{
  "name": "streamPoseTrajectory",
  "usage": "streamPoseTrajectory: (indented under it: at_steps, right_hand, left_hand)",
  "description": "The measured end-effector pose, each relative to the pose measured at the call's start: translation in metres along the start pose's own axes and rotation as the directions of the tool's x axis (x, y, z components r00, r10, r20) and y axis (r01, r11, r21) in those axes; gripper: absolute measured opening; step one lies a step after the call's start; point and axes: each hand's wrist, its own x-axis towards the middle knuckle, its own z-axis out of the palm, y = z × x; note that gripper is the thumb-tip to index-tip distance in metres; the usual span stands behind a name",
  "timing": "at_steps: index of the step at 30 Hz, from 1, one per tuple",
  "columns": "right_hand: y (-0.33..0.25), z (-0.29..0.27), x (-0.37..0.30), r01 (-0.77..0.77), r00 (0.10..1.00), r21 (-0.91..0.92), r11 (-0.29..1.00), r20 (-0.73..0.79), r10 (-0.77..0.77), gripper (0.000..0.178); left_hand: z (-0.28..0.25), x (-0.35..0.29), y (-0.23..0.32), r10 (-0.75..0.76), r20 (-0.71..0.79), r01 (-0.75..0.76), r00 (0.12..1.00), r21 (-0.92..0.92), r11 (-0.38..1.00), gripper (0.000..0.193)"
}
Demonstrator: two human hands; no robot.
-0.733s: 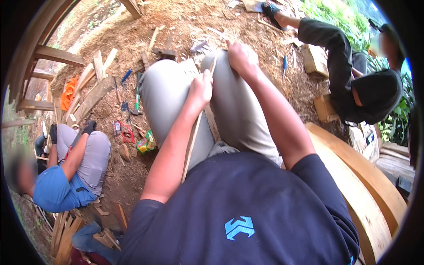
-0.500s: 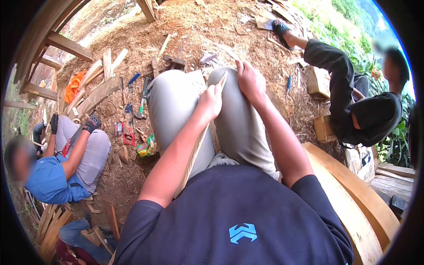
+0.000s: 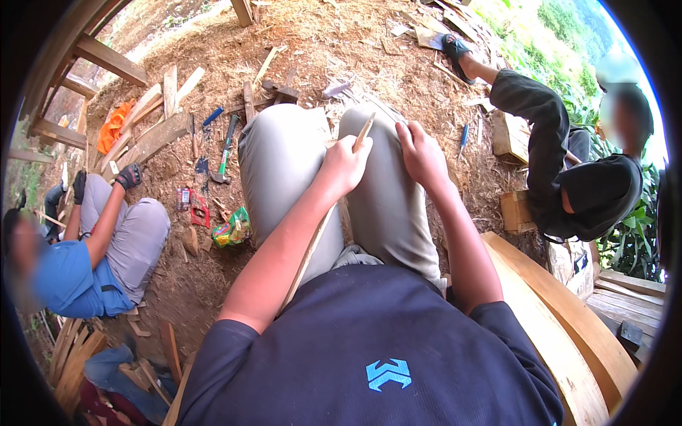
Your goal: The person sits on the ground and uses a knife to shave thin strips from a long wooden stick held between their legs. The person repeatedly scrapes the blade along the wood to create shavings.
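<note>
My left hand (image 3: 346, 166) is closed round a long, narrow wooden strip (image 3: 310, 248). The strip's pointed end sticks out past my fingers over my right knee, and its other end runs back under my left forearm to my shirt. Just right of that point, my right hand (image 3: 425, 155) is closed on a thin, knife-like blade (image 3: 383, 108) that juts forward and left from the fist. Its handle is hidden in my fingers, and the blade looks apart from the strip. Both hands are above my right thigh.
A hammer (image 3: 226, 150), a red tool (image 3: 200, 211) and a green packet (image 3: 232, 228) lie left of my legs. At right is a blue-handled tool (image 3: 464, 139). Curved planks (image 3: 561, 312) stand by my right side. Seated people (image 3: 92, 263) are on both sides.
My right hand has drawn back toward me and to the right with the blade. My left hand has shifted slightly right, turning the strip. The person at left has shifted their arms.
</note>
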Motion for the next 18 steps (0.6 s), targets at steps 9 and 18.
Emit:
streamPoseTrajectory:
  at_steps: [9, 18]
  right_hand:
    - [-0.005, -0.027, -0.022, -0.022, 0.960, -0.051, 0.998, 0.278, 0.035, 0.047]
    - [0.038, -0.012, -0.015, 0.286, 0.941, -0.068, 0.956, 0.206, -0.267, 0.051]
  left_hand:
    - [0.003, 0.000, -0.006, 0.038, 0.000, -0.038, 0.999, 0.084, 0.996, 0.051]
    - [0.001, -0.006, 0.006, 0.013, 0.014, -0.014, 1.000, 0.052, 0.999, 0.051]
